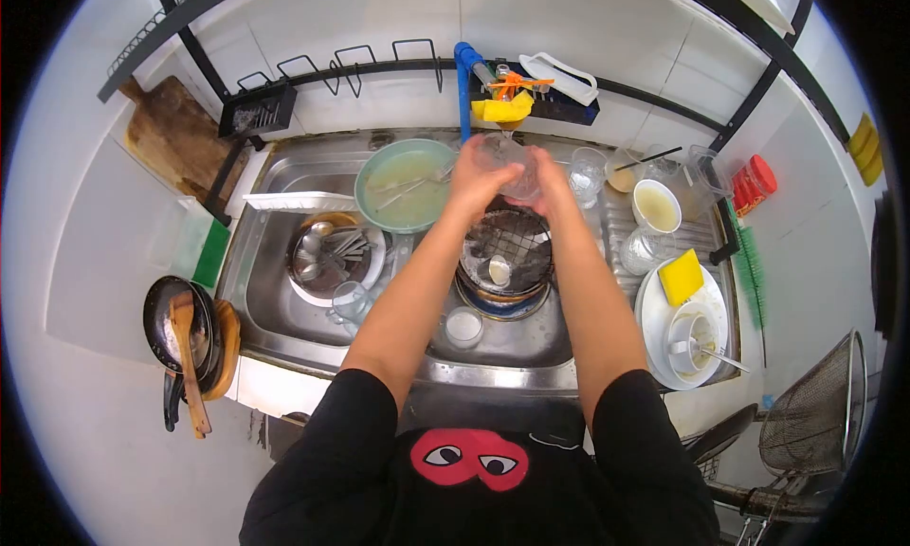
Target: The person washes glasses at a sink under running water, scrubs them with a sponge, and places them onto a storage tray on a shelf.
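The black shirt (483, 513) lay nearest, at 6 o'clock from the view's centre. From the left, a frying pan (159, 304) stood between 8 and 9 o'clock, cutlery (351, 247) lay in a dish at 9, and a green bowl (389, 227) of cloudy water sat at 11. At about 1 o'clock, the left hand (479, 181) and right hand (545, 184) both curled around a clear vessel (502, 154), above a blackened pan (482, 247). The step looked like washing or rinsing it; whether water ran could not be told. The next move seemed to call for a steady two-palmed grip, clear of the pan. A yellow sponge (681, 279) rested on white plates (651, 311) towards 3.
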The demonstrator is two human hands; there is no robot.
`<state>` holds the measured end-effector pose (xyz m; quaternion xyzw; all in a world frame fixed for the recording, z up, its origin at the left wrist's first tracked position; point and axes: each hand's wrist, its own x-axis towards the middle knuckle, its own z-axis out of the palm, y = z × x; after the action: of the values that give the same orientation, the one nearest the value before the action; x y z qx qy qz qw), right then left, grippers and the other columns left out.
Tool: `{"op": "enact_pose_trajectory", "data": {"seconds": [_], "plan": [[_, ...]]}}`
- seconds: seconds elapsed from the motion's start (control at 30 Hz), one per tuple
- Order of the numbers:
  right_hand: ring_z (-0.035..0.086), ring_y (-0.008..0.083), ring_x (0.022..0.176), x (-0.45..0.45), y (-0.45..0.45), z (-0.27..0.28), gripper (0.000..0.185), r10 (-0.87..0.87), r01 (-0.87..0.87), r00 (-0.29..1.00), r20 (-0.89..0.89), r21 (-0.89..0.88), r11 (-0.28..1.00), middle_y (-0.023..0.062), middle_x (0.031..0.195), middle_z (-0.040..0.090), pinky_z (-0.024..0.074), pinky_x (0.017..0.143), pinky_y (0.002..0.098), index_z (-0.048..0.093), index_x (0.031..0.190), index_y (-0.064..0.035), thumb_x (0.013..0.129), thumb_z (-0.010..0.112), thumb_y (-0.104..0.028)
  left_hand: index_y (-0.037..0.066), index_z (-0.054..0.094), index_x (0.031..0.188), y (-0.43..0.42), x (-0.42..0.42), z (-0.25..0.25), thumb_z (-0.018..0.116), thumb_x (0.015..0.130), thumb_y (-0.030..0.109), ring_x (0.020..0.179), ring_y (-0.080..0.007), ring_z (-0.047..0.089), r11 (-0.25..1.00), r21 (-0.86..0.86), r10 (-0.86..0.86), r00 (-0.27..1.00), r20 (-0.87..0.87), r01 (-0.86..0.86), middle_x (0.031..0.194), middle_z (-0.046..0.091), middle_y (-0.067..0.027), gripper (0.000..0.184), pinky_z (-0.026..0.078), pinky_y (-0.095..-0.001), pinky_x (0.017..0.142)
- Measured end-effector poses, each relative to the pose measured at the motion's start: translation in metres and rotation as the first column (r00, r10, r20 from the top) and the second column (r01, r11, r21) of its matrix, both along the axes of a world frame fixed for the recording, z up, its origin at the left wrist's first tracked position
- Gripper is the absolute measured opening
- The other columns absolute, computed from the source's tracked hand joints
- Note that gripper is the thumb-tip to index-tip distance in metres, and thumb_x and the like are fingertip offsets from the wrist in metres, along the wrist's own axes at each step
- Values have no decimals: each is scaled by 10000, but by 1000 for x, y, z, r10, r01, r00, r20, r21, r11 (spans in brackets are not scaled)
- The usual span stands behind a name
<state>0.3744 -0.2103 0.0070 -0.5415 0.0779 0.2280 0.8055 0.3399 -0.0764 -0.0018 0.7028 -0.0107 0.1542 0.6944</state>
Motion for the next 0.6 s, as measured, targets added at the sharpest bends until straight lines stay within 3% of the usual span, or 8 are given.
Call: {"op": "enact_pose_trajectory", "data": {"seconds": [0.03, 0.13, 0.2, 0.33, 0.43, 0.5, 0.53, 0.6], "plan": [[508, 295, 1057, 14, 7, -21, 466, -27, 27, 1000, -1, 148, 989, 115, 1175, 515, 437, 814, 505, 428, 1221, -115, 877, 405, -428, -16, 417, 1214, 0, 3, 5, 761, 593, 255, 1036, -312, 518, 936, 319, 115, 986, 125, -149, 1192, 451, -212, 760, 457, -391, 847], [499, 309, 1084, 55, 35, -73, 441, -72, 36, 996, 58, 468, 883, 121, 1177, 520, 428, 823, 535, 465, 1185, -111, 874, 368, -409, -2, 434, 1193, -5, -10, 42, 787, 518, 290, 984, -340, 538, 776, 561, 207, 957, 206, -288, 1069, 526, -188, 816, 443, -384, 869], [496, 317, 1099, 63, 52, -81, 442, -66, -41, 980, 185, 522, 852, 127, 1193, 514, 414, 845, 554, 464, 1186, -96, 881, 357, -398, -8, 428, 1207, -3, -6, 42, 783, 508, 280, 972, -352, 536, 735, 593, 228, 943, 241, -329, 1055, 529, -202, 835, 441, -388, 871], [499, 322, 1092, 3, 47, -30, 481, -80, 58, 996, 44, 358, 932, 167, 1219, 479, 399, 900, 546, 449, 1189, -96, 889, 375, -463, -34, 421, 1194, 12, -2, 34, 785, 496, 273, 994, -362, 509, 766, 569, 239, 954, 182, -301, 1088, 478, -207, 845, 445, -396, 864], [478, 318, 1115, -18, 32, -43, 543, 105, -20, 988, -114, 575, 818, 162, 1245, 456, 388, 933, 533, 439, 1206, -103, 867, 420, -526, -12, 405, 1230, 10, -15, 35, 788, 522, 305, 980, -323, 541, 745, 609, 250, 961, 122, -271, 1057, 529, -203, 865, 453, -380, 858], [480, 311, 1109, -33, 21, -45, 585, 29, 70, 988, -151, 606, 792, 166, 1264, 434, 386, 954, 507, 441, 1196, -93, 840, 468, -556, 20, 403, 1239, 8, -6, 4, 790, 559, 346, 977, -301, 539, 864, 471, 137, 983, 121, -178, 1061, 525, -172, 847, 457, -390, 844], [510, 296, 1070, -41, 15, -41, 580, 46, -25, 999, -18, 624, 781, 153, 1206, 485, 398, 952, 465, 462, 1167, -85, 827, 500, -553, 37, 402, 1243, 7, -7, -12, 791, 578, 367, 976, -289, 538, 907, 398, 100, 988, 119, -140, 1063, 523, -156, 839, 458, -396, 837], [600, 238, 867, -26, -16, -71, 583, 207, -201, 977, 54, 565, 800, 113, 996, 597, 524, 708, 357, 503, 1115, -70, 814, 504, -570, 90, 415, 1225, -4, -32, -13, 713, 717, 410, 952, -248, 529, 995, -69, -73, 997, -17, 72, 1073, 500, -105, 670, 464, -415, 796]]}}
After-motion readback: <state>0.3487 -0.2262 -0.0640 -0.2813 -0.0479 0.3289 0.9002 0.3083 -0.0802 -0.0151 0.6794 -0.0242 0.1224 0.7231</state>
